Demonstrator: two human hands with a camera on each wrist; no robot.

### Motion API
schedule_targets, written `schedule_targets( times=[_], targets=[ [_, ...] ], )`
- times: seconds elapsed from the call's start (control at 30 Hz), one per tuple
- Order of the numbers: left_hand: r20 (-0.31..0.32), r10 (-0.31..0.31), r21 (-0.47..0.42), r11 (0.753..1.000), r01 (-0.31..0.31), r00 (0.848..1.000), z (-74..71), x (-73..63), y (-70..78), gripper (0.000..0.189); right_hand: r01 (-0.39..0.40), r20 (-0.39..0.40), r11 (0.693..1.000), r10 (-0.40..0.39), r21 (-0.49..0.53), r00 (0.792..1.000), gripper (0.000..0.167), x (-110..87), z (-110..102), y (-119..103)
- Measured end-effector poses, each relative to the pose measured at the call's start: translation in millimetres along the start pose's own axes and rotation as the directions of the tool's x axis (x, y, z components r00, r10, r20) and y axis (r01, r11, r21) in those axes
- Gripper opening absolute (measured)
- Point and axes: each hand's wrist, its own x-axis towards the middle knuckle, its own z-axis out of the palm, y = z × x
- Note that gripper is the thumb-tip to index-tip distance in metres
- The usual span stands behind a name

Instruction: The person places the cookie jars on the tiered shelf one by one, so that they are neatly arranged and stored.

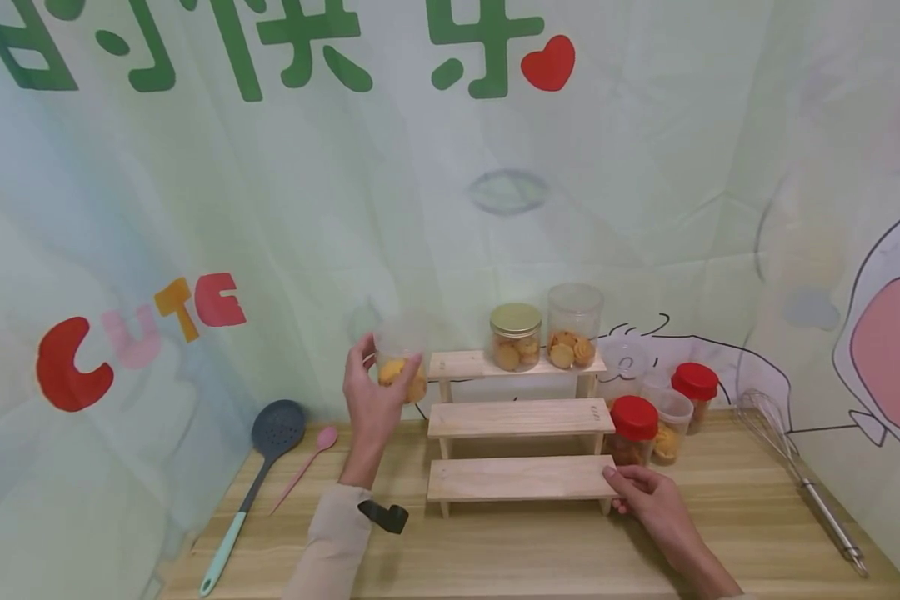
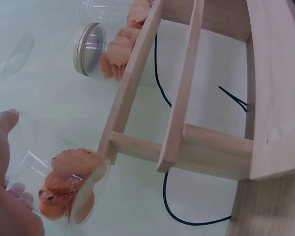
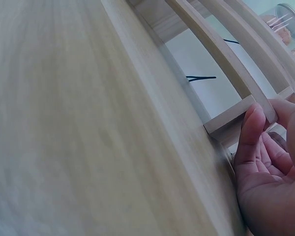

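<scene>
1. While the right hand (image 1: 648,504) pinches the right end of the wooden rack (image 1: 521,418) at its lowest board (image 1: 521,478), the fingers (image 1: 358,357) of the left hand (image 1: 372,400) curl round a clear jar (image 1: 394,368), held just beside the top board (image 1: 459,364) at its left end — contact cannot be told.
2. Glass or plastic is unclear; the jar probably handles as light, stiff and rather slippery.
3. The biscuits (image 2: 69,179) inside look brittle — a steady hold round the side wall should suit.

left hand (image 1: 371,398) holds a cookie jar (image 1: 394,367); right hand (image 1: 654,507) grips a wooden shelf (image 1: 521,418).
</scene>
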Motion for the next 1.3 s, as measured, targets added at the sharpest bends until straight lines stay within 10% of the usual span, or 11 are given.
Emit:
schedule_targets(
  times=[0.7,0.97,1.3],
  targets=[
    [0.097,-0.047,-0.163,0.985,0.063,0.994,49.8,8.4,3.2,0.082,-0.008,0.004,1.0,0.008,-0.021,1.0,0.072,1.2,0.9,4.7],
    [0.183,-0.081,0.102,0.993,0.063,0.98,64.4,-14.9,-30.0,0.089,0.002,-0.003,1.0,-0.002,-0.006,1.0,0.064,1.2,2.4,2.0],
    [0.081,-0.077,0.03,0.997,0.075,0.994,72.1,-25.7,-44.0,0.076,0.024,-0.005,1.0,-0.024,-0.014,1.0,0.062,3.7,2.4,3.1]
  ],
)
